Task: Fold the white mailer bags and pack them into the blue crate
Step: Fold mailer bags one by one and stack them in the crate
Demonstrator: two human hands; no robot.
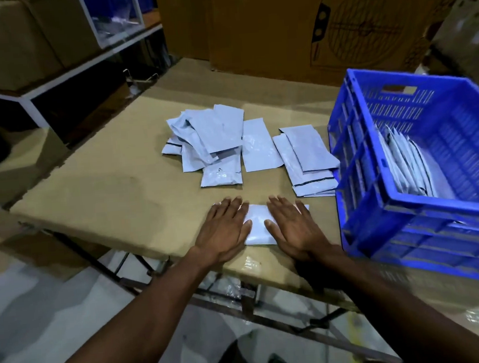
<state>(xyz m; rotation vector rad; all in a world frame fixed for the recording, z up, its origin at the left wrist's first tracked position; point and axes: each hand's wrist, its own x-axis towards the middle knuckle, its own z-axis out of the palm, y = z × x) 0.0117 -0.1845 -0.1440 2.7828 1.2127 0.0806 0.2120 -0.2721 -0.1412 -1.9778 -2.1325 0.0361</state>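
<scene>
Both hands press flat 1 folded white mailer bag.

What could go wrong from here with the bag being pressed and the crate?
1. Both hands, left hand and right hand, press the mailer bag flat near the table front edge; released, it may spring open or slide off.
2. The blue crate seems to overhang the table's front edge; dropping bags in might tip it.

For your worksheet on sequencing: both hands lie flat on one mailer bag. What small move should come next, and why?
Probably lift the pressed mailer bag into the blue crate. Left hand and right hand press it flat, apparently folded; packed bags already stand there.
</scene>
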